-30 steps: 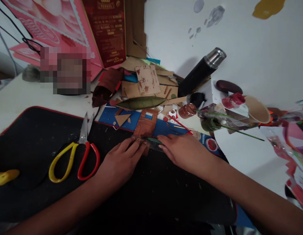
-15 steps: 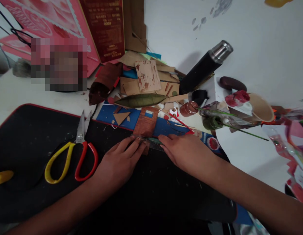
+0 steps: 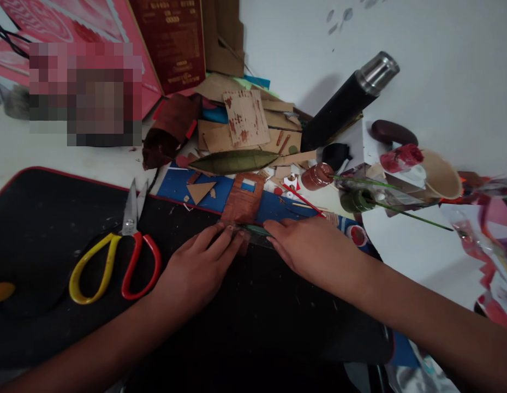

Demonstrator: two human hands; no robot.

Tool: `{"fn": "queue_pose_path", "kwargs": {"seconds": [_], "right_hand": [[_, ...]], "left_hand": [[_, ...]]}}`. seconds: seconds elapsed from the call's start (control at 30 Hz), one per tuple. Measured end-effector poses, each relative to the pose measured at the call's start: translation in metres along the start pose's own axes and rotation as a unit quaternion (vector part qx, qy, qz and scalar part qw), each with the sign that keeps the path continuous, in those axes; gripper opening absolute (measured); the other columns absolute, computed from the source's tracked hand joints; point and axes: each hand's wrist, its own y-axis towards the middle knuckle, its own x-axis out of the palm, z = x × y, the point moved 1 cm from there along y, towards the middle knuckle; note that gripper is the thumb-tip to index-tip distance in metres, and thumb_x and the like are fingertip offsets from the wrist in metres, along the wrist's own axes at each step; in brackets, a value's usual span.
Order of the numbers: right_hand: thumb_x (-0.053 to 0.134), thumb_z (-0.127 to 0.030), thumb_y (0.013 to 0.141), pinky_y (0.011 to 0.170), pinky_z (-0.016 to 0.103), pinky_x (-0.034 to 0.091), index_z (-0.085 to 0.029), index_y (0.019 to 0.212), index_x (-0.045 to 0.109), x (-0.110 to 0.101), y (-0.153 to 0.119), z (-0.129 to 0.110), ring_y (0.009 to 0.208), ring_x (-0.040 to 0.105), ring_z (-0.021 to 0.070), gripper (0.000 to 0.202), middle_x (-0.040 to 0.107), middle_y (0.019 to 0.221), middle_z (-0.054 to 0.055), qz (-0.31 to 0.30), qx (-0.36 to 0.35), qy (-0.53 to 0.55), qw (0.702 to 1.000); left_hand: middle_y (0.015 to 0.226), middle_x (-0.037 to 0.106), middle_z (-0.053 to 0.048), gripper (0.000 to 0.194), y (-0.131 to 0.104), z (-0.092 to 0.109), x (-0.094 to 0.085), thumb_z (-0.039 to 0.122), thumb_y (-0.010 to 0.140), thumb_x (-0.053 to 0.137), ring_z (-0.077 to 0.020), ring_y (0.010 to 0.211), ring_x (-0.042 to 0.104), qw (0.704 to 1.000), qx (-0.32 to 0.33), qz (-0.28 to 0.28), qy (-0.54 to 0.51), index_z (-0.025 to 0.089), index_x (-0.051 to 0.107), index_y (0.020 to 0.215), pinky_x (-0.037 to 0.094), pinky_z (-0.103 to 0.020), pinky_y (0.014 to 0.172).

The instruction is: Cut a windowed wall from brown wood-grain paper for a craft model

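A brown painted piece with a square window (image 3: 243,202) lies across the blue strip (image 3: 216,191) and onto the black mat (image 3: 278,311). My left hand (image 3: 204,259) rests palm down, its fingertips pressing flat on the lower end of that piece. My right hand (image 3: 308,240) has its thumb and fingers pinched on the end of a clear, greenish strip (image 3: 258,230), which runs across toward my left fingertips. The part under my left fingers is hidden.
Scissors (image 3: 130,224) with yellow and red handles lie open at the left. Behind are a long green leaf (image 3: 232,162), cardboard pieces (image 3: 247,117), paint jars (image 3: 317,176) and a leaning black flask (image 3: 347,103). A blurred patch covers the upper left.
The view has shifted slightly, so the table items sit a little higher and mostly farther outward. Both hands keep nearly the same pose on the strip and the brown piece.
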Motion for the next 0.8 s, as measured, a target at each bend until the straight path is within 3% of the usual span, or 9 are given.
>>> {"fn": "queue_pose_path", "kwargs": {"seconds": [0.57, 0.8], "right_hand": [[0.052, -0.023, 0.103, 0.056, 0.033, 0.028, -0.019, 0.113, 0.066, 0.001, 0.0, 0.003, 0.07, 0.067, 0.0212, 0.019, 0.077, 0.092, 0.008, -0.027, 0.001, 0.031, 0.999], [0.045, -0.032, 0.106, 0.058, 0.033, 0.028, -0.02, 0.111, 0.066, 0.011, -0.015, 0.019, 0.067, 0.065, 0.0209, 0.025, 0.075, 0.085, 0.006, 0.024, 0.029, 0.055, 0.998]], "left_hand": [[0.133, 0.072, -0.01, 0.047, 0.002, 0.001, -0.002, 0.01, 0.094, 0.056, -0.0315, 0.12, 0.062, 1.0, -0.005, -0.005, -0.004, 0.016, 0.064, 0.14, 0.062, -0.043, 0.085], [0.131, 0.072, -0.011, 0.047, 0.003, 0.001, -0.001, 0.009, 0.093, 0.058, -0.0317, 0.121, 0.061, 1.0, -0.005, -0.008, -0.016, 0.014, 0.063, 0.14, 0.061, -0.044, 0.091]]}}
